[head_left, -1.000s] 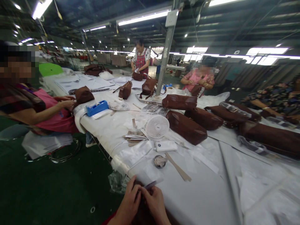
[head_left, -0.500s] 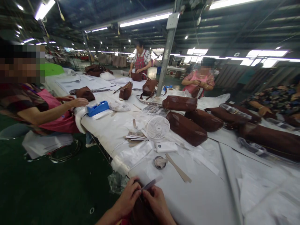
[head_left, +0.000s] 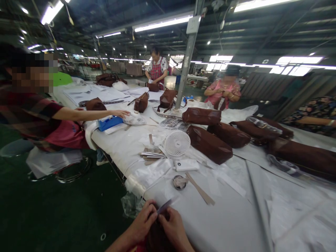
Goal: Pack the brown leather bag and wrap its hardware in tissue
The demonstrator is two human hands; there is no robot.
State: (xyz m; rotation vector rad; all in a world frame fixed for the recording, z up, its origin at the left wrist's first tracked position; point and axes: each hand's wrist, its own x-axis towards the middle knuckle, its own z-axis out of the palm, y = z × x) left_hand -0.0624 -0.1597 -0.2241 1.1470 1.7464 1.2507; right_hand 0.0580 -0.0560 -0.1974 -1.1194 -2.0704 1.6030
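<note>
At the table's near edge my left hand [head_left: 143, 220] and my right hand [head_left: 173, 224] are close together, fingers of both closed in a pinch. Below and between them is a dark brown leather bag [head_left: 157, 238], its upper edge gripped by both hands and its lower part out of frame. A thin, greyish, see-through strip [head_left: 165, 205] sticks up slantwise from between my fingertips. Which fingers pinch the strip is hidden. Just beyond my hands lie a small round dish [head_left: 179, 182] with crumpled tape in it and a flat brown strip [head_left: 201, 189].
Ahead stand a white fan [head_left: 177, 142], a white power bank [head_left: 187, 165] and a pile of card strips [head_left: 152, 154]. Several brown bags [head_left: 210, 144] lie to the right. A metal post [head_left: 187, 59] rises behind. A co-worker's hand [head_left: 122, 113] reaches past a blue tape dispenser [head_left: 110, 123].
The co-worker at left has stretched an arm over the blue dispenser toward the plastic bag. The far-right person's hand has drawn back. My hands have barely moved; the thin strip stands slightly steeper.
</note>
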